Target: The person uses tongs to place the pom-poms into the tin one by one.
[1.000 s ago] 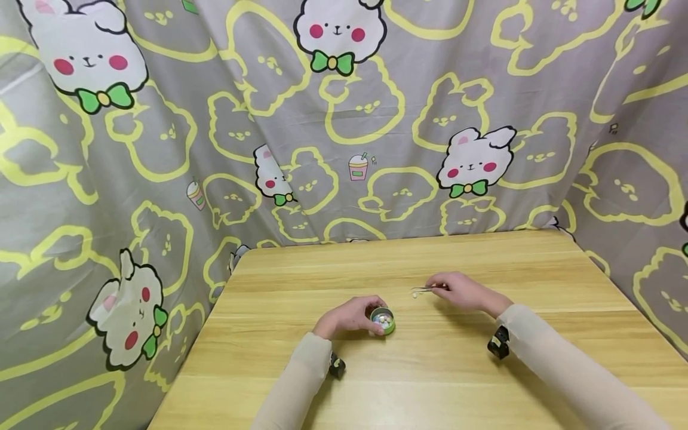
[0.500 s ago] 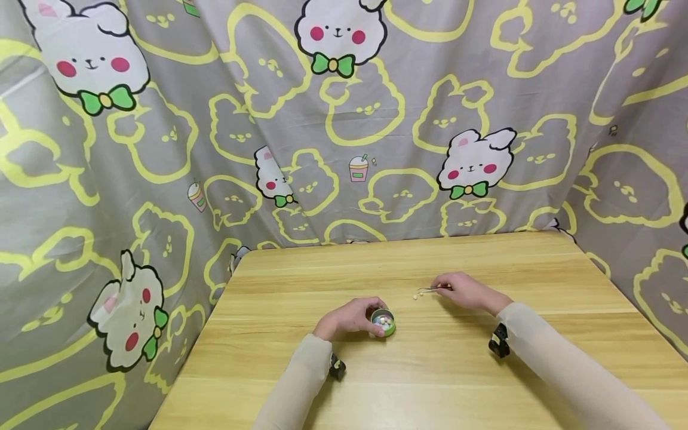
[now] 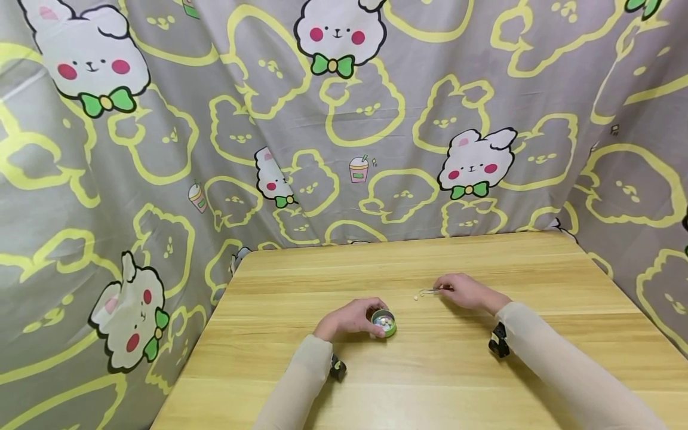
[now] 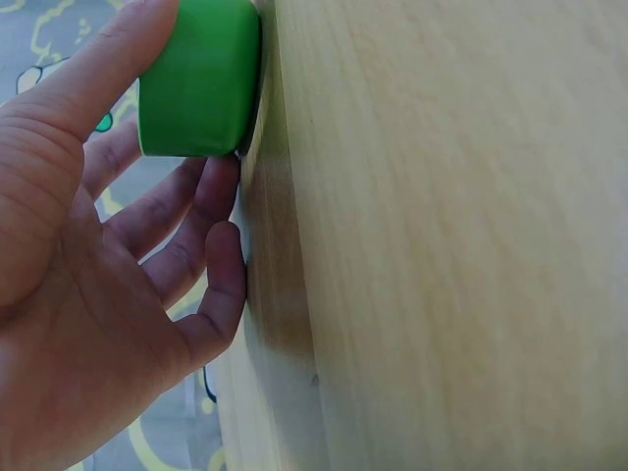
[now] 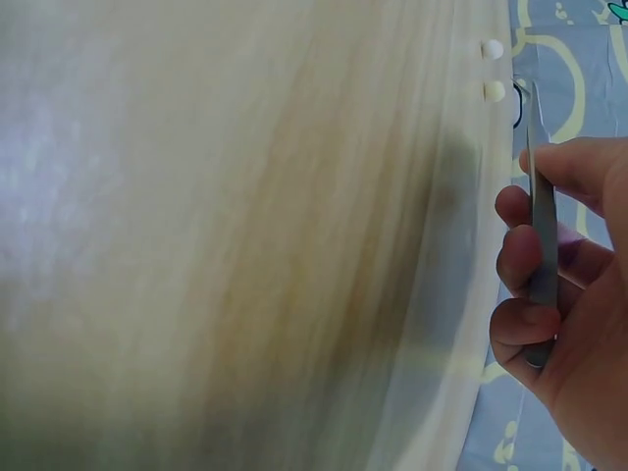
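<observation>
My left hand (image 3: pixel 352 315) holds a small round green tin (image 3: pixel 390 331) upright on the table, thumb on the near side and fingers behind it. Several small pale pieces show inside the tin. Up close, the green wall of the tin (image 4: pixel 201 83) is seen between thumb and fingers. My right hand (image 3: pixel 466 291) grips a pair of metal tweezers (image 5: pixel 543 260), which point left. Near their tips lie two small whitish round pellets, one pellet (image 5: pixel 493 49) farther out and another pellet (image 5: pixel 494 91) closer. Whether the tips touch a pellet is too small to tell.
Both hands work over a light wood-grain table (image 3: pixel 301 269). Behind and beside it hangs a grey curtain (image 3: pixel 387 119) with cartoon prints. A black wrist camera (image 3: pixel 498 341) sits below the right sleeve, and another wrist camera (image 3: pixel 337 367) below the left.
My right hand and the tweezers have drawn slightly to the right, so the pellets show more plainly by the tips. The left hand and the tin stay in place.
</observation>
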`<action>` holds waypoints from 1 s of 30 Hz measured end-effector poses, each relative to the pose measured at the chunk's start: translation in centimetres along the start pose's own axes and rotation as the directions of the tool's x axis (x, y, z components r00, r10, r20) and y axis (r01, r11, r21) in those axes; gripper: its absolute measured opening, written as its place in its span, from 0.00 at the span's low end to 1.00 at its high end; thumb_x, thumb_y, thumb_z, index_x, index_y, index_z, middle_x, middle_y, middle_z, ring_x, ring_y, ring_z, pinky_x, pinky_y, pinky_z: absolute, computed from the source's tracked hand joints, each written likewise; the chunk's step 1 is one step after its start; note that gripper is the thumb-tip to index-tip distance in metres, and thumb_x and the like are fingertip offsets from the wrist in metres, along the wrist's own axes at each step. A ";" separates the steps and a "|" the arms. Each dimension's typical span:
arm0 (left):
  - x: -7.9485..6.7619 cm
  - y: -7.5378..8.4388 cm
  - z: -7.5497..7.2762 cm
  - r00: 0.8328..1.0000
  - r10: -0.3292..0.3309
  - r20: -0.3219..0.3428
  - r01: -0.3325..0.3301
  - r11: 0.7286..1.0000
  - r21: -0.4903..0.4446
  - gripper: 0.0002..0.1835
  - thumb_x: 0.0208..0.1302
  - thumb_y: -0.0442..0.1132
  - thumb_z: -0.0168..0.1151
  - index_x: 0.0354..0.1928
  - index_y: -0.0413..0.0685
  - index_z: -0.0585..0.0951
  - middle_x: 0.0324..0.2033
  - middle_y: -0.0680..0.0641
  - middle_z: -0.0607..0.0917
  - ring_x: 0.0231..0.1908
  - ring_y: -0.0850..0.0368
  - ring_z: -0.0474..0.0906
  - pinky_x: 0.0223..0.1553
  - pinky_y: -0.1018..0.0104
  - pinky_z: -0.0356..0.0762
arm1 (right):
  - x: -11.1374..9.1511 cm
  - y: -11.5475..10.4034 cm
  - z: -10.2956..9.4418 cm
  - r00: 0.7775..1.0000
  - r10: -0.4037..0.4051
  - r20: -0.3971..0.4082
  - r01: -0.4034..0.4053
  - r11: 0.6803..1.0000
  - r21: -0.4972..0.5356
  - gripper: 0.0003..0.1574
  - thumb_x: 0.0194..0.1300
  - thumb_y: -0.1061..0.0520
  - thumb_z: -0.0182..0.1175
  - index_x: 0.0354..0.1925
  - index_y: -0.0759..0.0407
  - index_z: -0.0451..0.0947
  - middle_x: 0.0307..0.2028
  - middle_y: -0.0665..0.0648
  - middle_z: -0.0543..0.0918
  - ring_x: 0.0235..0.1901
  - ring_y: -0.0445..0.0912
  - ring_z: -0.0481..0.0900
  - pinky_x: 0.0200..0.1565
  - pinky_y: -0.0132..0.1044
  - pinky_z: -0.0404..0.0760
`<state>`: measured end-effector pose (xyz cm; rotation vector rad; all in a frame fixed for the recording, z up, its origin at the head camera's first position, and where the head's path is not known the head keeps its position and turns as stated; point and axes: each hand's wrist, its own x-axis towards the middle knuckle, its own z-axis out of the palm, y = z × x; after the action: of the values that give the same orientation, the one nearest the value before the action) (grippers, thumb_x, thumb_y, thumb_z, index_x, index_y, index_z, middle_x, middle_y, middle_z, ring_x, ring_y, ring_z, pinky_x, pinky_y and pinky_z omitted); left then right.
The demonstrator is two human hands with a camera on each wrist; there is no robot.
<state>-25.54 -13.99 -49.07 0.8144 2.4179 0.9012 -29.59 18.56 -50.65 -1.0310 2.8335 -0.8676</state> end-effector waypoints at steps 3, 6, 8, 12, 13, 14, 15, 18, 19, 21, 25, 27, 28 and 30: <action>0.0 0.0 0.0 1.000 0.000 0.000 0.000 1.000 -0.001 0.24 0.51 0.45 0.74 0.50 0.56 0.76 0.39 0.59 0.79 0.41 0.65 0.75 0.46 0.69 0.70 | 0.0 0.1 0.1 1.000 0.004 0.002 -0.004 1.000 0.000 0.09 0.65 0.64 0.56 0.42 0.57 0.81 0.34 0.49 0.81 0.34 0.42 0.76 0.37 0.42 0.74; 0.0 0.0 0.0 1.000 0.002 0.000 -0.002 1.000 0.001 0.24 0.51 0.45 0.74 0.50 0.56 0.76 0.40 0.59 0.80 0.41 0.65 0.75 0.46 0.70 0.70 | 0.0 0.1 0.1 1.000 0.015 0.008 -0.015 1.000 -0.001 0.09 0.65 0.63 0.56 0.42 0.58 0.81 0.35 0.50 0.81 0.34 0.43 0.76 0.38 0.42 0.75; 0.0 0.0 0.0 1.000 0.005 -0.001 -0.005 1.000 0.003 0.24 0.51 0.45 0.74 0.50 0.55 0.76 0.40 0.58 0.80 0.41 0.65 0.75 0.46 0.70 0.70 | 0.0 0.1 0.1 1.000 0.028 0.011 -0.028 1.000 -0.002 0.09 0.65 0.63 0.56 0.42 0.58 0.81 0.35 0.50 0.81 0.35 0.43 0.77 0.39 0.43 0.75; 0.0 -0.1 0.1 1.000 0.006 -0.004 -0.006 1.000 0.005 0.24 0.51 0.44 0.74 0.50 0.54 0.76 0.40 0.58 0.80 0.41 0.65 0.75 0.46 0.70 0.70 | 0.0 0.1 0.0 0.999 0.030 0.016 -0.030 1.000 0.001 0.09 0.65 0.63 0.56 0.43 0.59 0.81 0.36 0.51 0.81 0.35 0.43 0.77 0.39 0.43 0.75; 0.0 -0.1 0.1 1.000 0.006 -0.005 -0.006 1.000 0.006 0.24 0.51 0.44 0.74 0.50 0.54 0.76 0.40 0.58 0.80 0.41 0.65 0.75 0.46 0.70 0.70 | 0.1 0.1 0.0 0.999 0.029 0.016 -0.029 1.000 0.001 0.09 0.65 0.63 0.56 0.42 0.59 0.81 0.36 0.51 0.81 0.35 0.43 0.77 0.39 0.43 0.75; 0.0 0.0 0.1 1.000 0.006 -0.005 -0.006 1.000 0.007 0.24 0.51 0.44 0.74 0.50 0.54 0.76 0.40 0.58 0.80 0.41 0.65 0.75 0.46 0.70 0.70 | 0.1 0.1 0.0 1.000 0.023 0.017 -0.023 1.000 0.004 0.09 0.65 0.63 0.56 0.42 0.59 0.81 0.35 0.51 0.81 0.35 0.43 0.77 0.38 0.43 0.75; 0.0 0.0 0.1 1.000 0.006 -0.004 -0.006 1.000 0.008 0.24 0.51 0.44 0.74 0.50 0.54 0.76 0.40 0.58 0.80 0.41 0.65 0.75 0.46 0.70 0.70 | 0.1 0.1 0.0 1.000 0.020 0.018 -0.020 1.000 0.005 0.09 0.65 0.63 0.56 0.42 0.59 0.81 0.35 0.51 0.81 0.35 0.43 0.77 0.38 0.43 0.75; -0.1 0.1 0.0 1.000 0.007 -0.004 -0.007 1.000 0.009 0.24 0.51 0.44 0.74 0.50 0.55 0.76 0.40 0.58 0.80 0.41 0.65 0.75 0.46 0.70 0.70 | 0.1 0.1 0.1 1.000 0.019 0.021 -0.019 1.000 0.006 0.09 0.65 0.63 0.57 0.42 0.59 0.81 0.35 0.51 0.81 0.35 0.43 0.77 0.38 0.43 0.75; -0.1 0.2 0.0 1.000 0.007 -0.004 -0.007 1.000 0.009 0.24 0.51 0.45 0.74 0.50 0.55 0.76 0.40 0.58 0.80 0.41 0.64 0.75 0.46 0.70 0.70 | 0.1 0.2 0.1 1.000 0.022 0.022 -0.023 1.000 0.005 0.09 0.65 0.63 0.57 0.42 0.59 0.81 0.35 0.51 0.81 0.35 0.43 0.77 0.38 0.43 0.75; -0.1 0.2 0.0 1.000 0.008 -0.003 -0.008 1.000 0.006 0.24 0.51 0.44 0.74 0.50 0.54 0.76 0.40 0.58 0.80 0.41 0.64 0.75 0.45 0.70 0.70 | 0.1 0.2 0.1 0.999 0.032 0.022 -0.032 0.999 0.004 0.09 0.65 0.63 0.57 0.42 0.59 0.81 0.36 0.51 0.82 0.35 0.43 0.77 0.38 0.43 0.75; -0.2 0.2 0.0 1.000 0.002 -0.002 -0.002 1.000 -0.001 0.24 0.51 0.44 0.73 0.51 0.54 0.75 0.40 0.57 0.80 0.41 0.64 0.75 0.46 0.70 0.70 | 0.0 0.2 0.2 0.999 0.034 0.013 -0.034 0.999 0.001 0.08 0.65 0.62 0.57 0.42 0.58 0.81 0.35 0.51 0.82 0.35 0.43 0.77 0.38 0.43 0.75; -0.2 0.2 -0.1 1.000 -0.001 -0.002 0.001 1.000 -0.002 0.25 0.51 0.44 0.73 0.51 0.54 0.75 0.40 0.57 0.80 0.41 0.64 0.75 0.46 0.70 0.70 | 0.0 0.2 0.2 1.000 0.029 0.008 -0.029 1.000 0.001 0.08 0.65 0.63 0.57 0.42 0.58 0.81 0.35 0.50 0.82 0.35 0.43 0.77 0.38 0.43 0.75; -0.2 0.3 -0.1 1.000 -0.003 -0.002 0.003 1.000 -0.001 0.25 0.51 0.44 0.74 0.51 0.54 0.75 0.40 0.57 0.80 0.41 0.64 0.75 0.46 0.70 0.70 | 0.0 0.2 0.2 1.000 0.023 0.010 -0.023 1.000 0.001 0.08 0.65 0.63 0.57 0.42 0.58 0.81 0.35 0.50 0.81 0.34 0.43 0.77 0.38 0.43 0.75; -0.2 0.2 -0.1 1.000 -0.003 -0.002 0.003 1.000 0.000 0.25 0.51 0.44 0.74 0.51 0.54 0.75 0.40 0.57 0.80 0.41 0.63 0.75 0.46 0.70 0.70 | 0.0 0.2 0.1 1.000 0.024 0.011 -0.024 1.000 0.004 0.08 0.65 0.63 0.57 0.41 0.58 0.81 0.35 0.51 0.81 0.35 0.43 0.77 0.38 0.43 0.75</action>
<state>-25.38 -13.99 -48.81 0.8106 2.4200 0.9009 -29.70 18.62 -50.87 -0.9960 2.8278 -0.8633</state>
